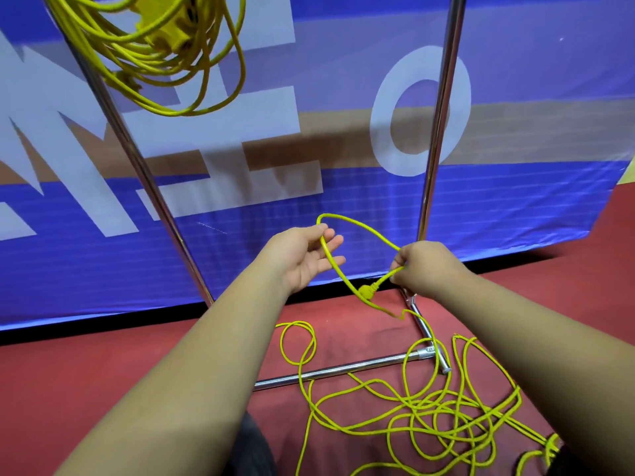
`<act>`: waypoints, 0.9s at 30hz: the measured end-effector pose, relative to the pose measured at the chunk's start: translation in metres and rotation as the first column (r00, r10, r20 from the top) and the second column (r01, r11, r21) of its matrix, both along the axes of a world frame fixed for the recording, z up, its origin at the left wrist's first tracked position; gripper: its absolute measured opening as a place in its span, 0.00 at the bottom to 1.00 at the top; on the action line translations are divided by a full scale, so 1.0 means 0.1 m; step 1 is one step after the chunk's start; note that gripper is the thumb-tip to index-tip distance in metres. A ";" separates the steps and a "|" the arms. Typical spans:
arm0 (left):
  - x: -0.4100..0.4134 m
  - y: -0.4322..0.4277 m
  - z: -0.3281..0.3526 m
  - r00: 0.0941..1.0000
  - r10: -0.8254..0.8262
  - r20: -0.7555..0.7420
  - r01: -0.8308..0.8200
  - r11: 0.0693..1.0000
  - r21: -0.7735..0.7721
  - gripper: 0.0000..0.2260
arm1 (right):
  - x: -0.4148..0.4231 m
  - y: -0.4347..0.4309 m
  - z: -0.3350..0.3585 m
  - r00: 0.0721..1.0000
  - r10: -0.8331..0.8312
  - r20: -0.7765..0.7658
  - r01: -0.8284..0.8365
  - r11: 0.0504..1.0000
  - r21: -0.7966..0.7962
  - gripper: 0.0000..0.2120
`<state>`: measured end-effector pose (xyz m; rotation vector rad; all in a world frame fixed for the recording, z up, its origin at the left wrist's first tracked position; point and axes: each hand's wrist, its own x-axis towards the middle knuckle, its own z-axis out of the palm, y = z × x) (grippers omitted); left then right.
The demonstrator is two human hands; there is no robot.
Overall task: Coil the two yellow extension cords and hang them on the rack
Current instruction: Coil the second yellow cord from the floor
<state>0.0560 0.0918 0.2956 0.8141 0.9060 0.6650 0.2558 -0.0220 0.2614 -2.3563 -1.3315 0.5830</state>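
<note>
One yellow extension cord (161, 53) hangs coiled at the top left of the metal rack (443, 108), its socket block inside the loops. The second yellow cord (422, 410) lies tangled on the red floor at the lower right. My right hand (426, 269) pinches this cord close to its plug (367, 292), which hangs just below and left of the hand. From there a single loop arcs up and over to my left hand (305, 255), palm up, where thumb and fingers hold the cord lightly. The cord then drops to the floor pile.
A blue banner (343, 207) with large white letters stands right behind the rack. The rack's chrome base bars (330, 372) lie on the red floor (86, 365), with cord loops draped across them. Two upright poles frame my hands.
</note>
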 end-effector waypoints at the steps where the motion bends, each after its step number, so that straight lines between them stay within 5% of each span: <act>1: -0.01 0.01 0.00 1.000 0.015 -0.006 -0.015 1.000 -0.021 0.07 | -0.02 0.01 -0.01 0.998 0.034 0.061 -0.034 0.999 0.009 0.04; 8: -0.05 0.10 -0.05 0.991 -0.013 -0.134 0.009 0.999 -0.031 0.05 | -0.12 0.01 0.01 0.992 0.071 0.104 -0.069 0.997 -0.021 0.27; 11: -0.03 0.10 -0.06 0.997 0.007 -0.076 -0.012 0.998 -0.065 0.04 | -0.18 0.00 0.00 0.918 0.048 -0.394 0.000 0.993 0.120 0.25; 14: 0.00 0.07 -0.04 1.000 0.014 -0.005 -0.014 0.996 -0.090 0.05 | -0.29 -0.05 0.02 0.607 0.070 -0.792 0.087 0.984 0.153 0.17; 21: 0.00 0.13 -0.05 0.994 0.105 0.034 -0.098 0.982 -0.161 0.05 | -0.39 -0.09 0.25 0.488 0.090 -0.868 0.076 0.987 0.145 0.20; 27: 0.05 0.10 -0.16 0.981 -0.035 -0.189 0.012 0.993 -0.119 0.11 | -0.41 -0.10 0.29 0.455 0.171 -0.874 0.008 0.981 0.196 0.20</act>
